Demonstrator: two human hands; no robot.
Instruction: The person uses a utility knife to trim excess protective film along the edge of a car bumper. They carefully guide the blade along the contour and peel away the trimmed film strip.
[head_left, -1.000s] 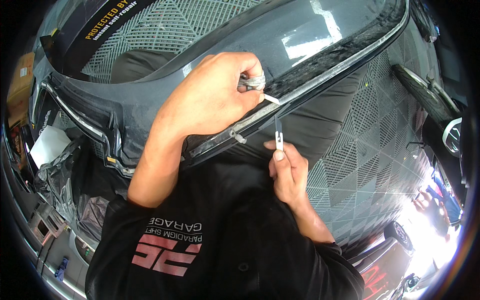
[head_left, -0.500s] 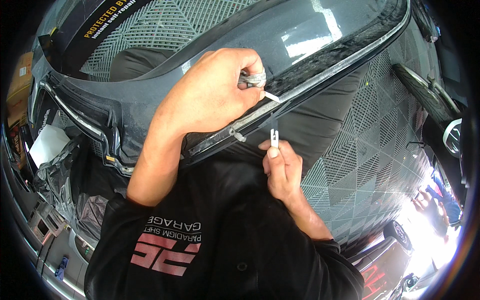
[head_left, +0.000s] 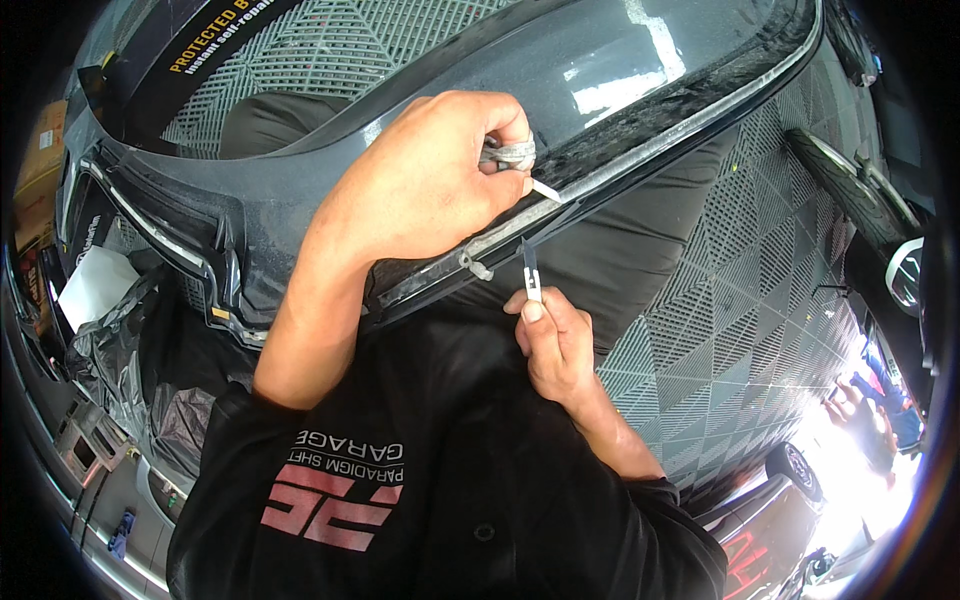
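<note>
A long, curved, dark grey car panel (head_left: pixel 290 165) lies across my lap, with a pale grey sealant-like strip (head_left: pixel 680 130) running along its near edge. My left hand (head_left: pixel 420 185) is closed over that edge. It grips a bunched grey strip (head_left: pixel 515 154), and a short white piece (head_left: pixel 546 190) sticks out past its fingertips. My right hand (head_left: pixel 556 335), below the edge, is closed on a slim cutter knife (head_left: pixel 532 283). The dark blade points up toward the panel, its tip close to the edge. A small grey lump (head_left: pixel 476 266) clings to the edge between my hands.
Grey tiled grating floor (head_left: pixel 690 350) spreads to the right, with a wheel (head_left: pixel 845 185) beyond it. On the left are a black plastic bag (head_left: pixel 130 340), a white sheet (head_left: pixel 98 285) and cardboard boxes (head_left: pixel 42 160). Part of a car (head_left: pixel 770 520) shows at lower right.
My right hand has shifted slightly left and down, and the knife's dark blade now shows more plainly. My left hand has barely moved and keeps its grip.
</note>
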